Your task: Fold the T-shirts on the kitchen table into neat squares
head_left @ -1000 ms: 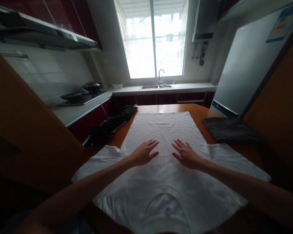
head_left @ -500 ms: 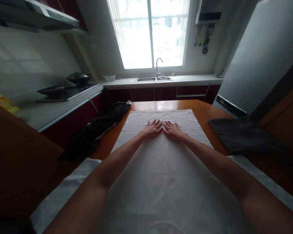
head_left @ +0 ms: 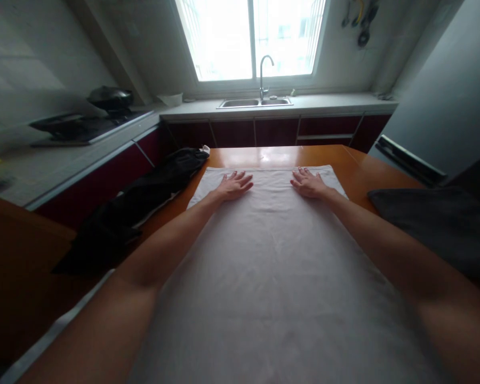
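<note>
A white T-shirt (head_left: 272, 266) lies spread on the wooden table, its hem toward the far side and small creases down its middle. My left hand (head_left: 234, 185) rests flat on the cloth near the far left corner, fingers spread. Near the far right corner, my right hand (head_left: 308, 183) presses flat as well, its fingers apart. Neither hand grips anything. Part of a sleeve shows beyond my left forearm; my right arm covers much of the shirt's right side.
Black clothing (head_left: 132, 197) lies along the left of the wooden table (head_left: 280, 156). A folded dark grey cloth (head_left: 436, 218) is on the right. Beyond stand a counter with a sink (head_left: 240, 103), a stove with a wok (head_left: 110, 100), and a fridge (head_left: 432, 106).
My hands have slid apart from the shirt's middle toward its two sides and farther toward the hem. The view has tilted down and come closer.
</note>
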A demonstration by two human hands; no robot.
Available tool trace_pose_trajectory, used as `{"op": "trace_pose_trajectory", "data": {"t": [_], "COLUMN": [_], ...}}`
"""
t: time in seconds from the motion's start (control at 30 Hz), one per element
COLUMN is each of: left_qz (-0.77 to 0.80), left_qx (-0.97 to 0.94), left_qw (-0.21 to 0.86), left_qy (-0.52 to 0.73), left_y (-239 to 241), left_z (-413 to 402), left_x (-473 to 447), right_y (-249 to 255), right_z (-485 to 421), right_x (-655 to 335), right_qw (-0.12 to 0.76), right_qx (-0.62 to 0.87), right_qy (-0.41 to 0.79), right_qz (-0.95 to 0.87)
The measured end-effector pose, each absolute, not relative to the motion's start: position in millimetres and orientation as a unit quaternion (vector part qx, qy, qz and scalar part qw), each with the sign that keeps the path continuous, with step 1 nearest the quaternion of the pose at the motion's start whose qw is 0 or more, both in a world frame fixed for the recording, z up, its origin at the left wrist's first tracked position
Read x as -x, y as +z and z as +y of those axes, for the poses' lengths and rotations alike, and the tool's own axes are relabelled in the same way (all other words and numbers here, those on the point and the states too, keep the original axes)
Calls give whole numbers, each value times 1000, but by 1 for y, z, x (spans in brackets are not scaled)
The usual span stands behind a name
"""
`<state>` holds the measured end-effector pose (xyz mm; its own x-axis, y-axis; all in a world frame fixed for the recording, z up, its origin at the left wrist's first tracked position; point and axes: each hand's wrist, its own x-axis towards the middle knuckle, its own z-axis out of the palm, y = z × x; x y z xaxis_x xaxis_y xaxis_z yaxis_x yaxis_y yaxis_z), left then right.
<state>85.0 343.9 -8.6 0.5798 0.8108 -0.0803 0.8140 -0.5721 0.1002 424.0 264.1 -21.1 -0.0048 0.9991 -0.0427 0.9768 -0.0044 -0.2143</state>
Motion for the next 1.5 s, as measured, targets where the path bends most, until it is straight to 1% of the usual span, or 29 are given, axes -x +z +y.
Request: {"op": "trace_pose_trajectory", "data": {"t": [0.07,0.2,0.27,0.33,0.43,0.6,0.67,0.77,0.9,0.97,1.07,1.17,1.3,1.5], "left_qz": [491,589,598,570,482,323,284,254,238,252,307,345,347,315], "left_qx": [-869,-806,-800,-821,-876,-943,-952,-954,-959,-956,-942,-931,-932,-941], "left_qw": [65,59,48,28,23,79,112,156,155,149,132,108,97,110], "left_qy": [-17,0,12,25,22,-6,-16,-23,-17,-2,38,56,48,51], "left_y": [-10,-6,-1,7,21,40,38,28,18,16,13,5,-1,8], "left_z": [354,373,369,348,285,118,50,-33,-101,-121,-139,-151,-158,-160], "left_x": [-77,-35,-26,-32,-55,-65,-56,-38,-18,-10,2,13,20,21], "right_y": [-25,-29,-25,-14,7,29,26,14,-4,-9,-14,-16,-15,-12], "right_z": [268,270,265,251,203,57,-7,-85,-149,-168,-187,-202,-213,-214], "right_x": [-442,-487,-489,-470,-416,-331,-312,-299,-296,-297,-298,-298,-296,-297], "right_qw": [52,77,104,129,142,150,150,126,96,97,124,135,124,126], "right_qx": [720,780,784,765,702,578,537,505,491,505,540,542,530,532], "right_qy": [84,58,44,22,7,39,70,122,148,145,125,112,114,108], "right_qz": [-686,-619,-611,-631,-698,-801,-827,-845,-853,-845,-823,-822,-831,-830]}}
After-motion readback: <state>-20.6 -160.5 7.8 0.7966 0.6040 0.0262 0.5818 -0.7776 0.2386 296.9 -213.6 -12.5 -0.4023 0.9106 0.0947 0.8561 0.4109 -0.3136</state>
